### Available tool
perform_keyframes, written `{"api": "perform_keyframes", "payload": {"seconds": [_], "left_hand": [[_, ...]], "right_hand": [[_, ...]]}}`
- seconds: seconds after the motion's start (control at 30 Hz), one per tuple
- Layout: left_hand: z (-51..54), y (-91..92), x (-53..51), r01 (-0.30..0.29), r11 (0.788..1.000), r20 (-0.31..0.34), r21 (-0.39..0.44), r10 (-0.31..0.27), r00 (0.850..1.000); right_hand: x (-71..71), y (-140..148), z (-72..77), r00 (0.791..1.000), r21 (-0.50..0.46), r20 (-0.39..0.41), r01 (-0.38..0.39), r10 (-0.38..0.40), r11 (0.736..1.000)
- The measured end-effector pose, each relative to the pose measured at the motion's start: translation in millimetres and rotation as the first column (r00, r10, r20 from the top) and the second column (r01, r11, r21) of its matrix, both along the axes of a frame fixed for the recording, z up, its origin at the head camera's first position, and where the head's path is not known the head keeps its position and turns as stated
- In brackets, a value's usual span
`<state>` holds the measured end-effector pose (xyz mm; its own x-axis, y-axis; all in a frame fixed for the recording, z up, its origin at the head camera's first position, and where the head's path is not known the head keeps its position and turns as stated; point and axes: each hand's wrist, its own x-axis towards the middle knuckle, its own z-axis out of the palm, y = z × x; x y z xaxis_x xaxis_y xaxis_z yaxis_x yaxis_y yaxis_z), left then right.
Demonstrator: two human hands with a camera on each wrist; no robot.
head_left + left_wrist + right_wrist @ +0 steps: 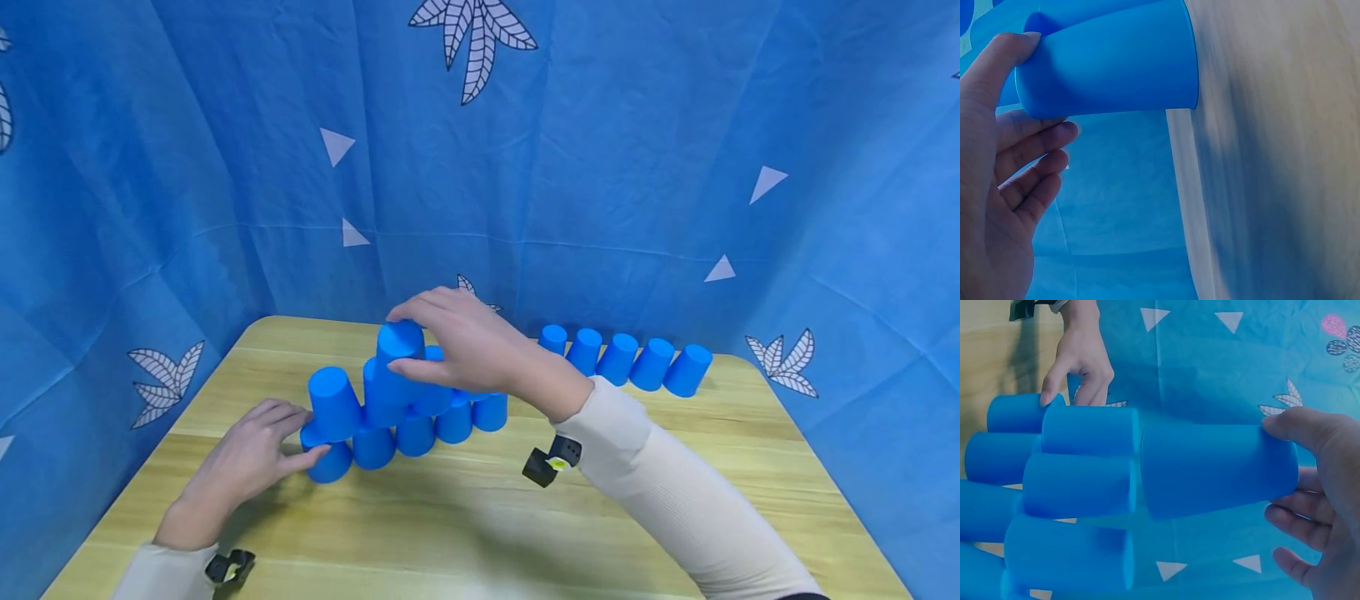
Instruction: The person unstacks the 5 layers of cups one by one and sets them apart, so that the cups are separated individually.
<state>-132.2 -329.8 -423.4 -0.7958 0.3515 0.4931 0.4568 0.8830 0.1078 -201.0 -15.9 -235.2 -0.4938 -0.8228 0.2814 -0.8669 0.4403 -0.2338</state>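
Upside-down blue cups stand stacked in two tiers, the lower row (414, 435) on the table and an upper cup (334, 405) at the left end. My right hand (476, 343) grips another inverted blue cup (1219, 465) by its closed end, thumb on one side and fingers on the other. In the right wrist view its rim is just above the upper tier, close to two cups there; contact is unclear. My left hand (251, 446) holds the leftmost lower cup (1116, 65) near its closed end between thumb and fingers.
A separate row of several inverted blue cups (617, 360) stands at the back right of the wooden table (675, 500). Blue patterned cloth (637, 167) hangs behind and on both sides, close to the table's edges.
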Motion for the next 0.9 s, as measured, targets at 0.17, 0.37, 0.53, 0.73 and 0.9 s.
{"api": "perform_keyframes", "payload": {"seconds": [0.17,0.37,0.53,0.73,0.9], "left_hand": [[-1.1,-0.6,-1.1,0.013,1.000,-0.015,-0.005,-0.013,1.000],[-2.1,-1.9,-1.7,0.026,1.000,-0.022,-0.009,-0.026,0.999],[-2.2,-2.2,-1.9,0.037,0.999,-0.045,-0.006,-0.037,0.998],[-2.7,-2.6,-2.2,0.044,0.999,-0.061,-0.001,-0.044,0.997],[-3.3,-2.9,-2.3,0.041,0.999,-0.058,0.002,-0.041,0.997]], "right_hand": [[2.3,15.0,-7.5,0.999,-0.037,-0.021,-0.034,0.033,0.999],[5.4,36.1,-22.1,0.997,-0.071,-0.063,-0.058,0.054,0.996],[7.0,53.8,-35.0,0.991,-0.105,-0.113,-0.078,0.066,0.991],[8.4,74.3,-50.9,0.996,-0.115,-0.086,-0.031,0.021,0.993],[6.8,92.4,-65.8,0.998,-0.126,-0.049,0.033,-0.039,0.992]]}}
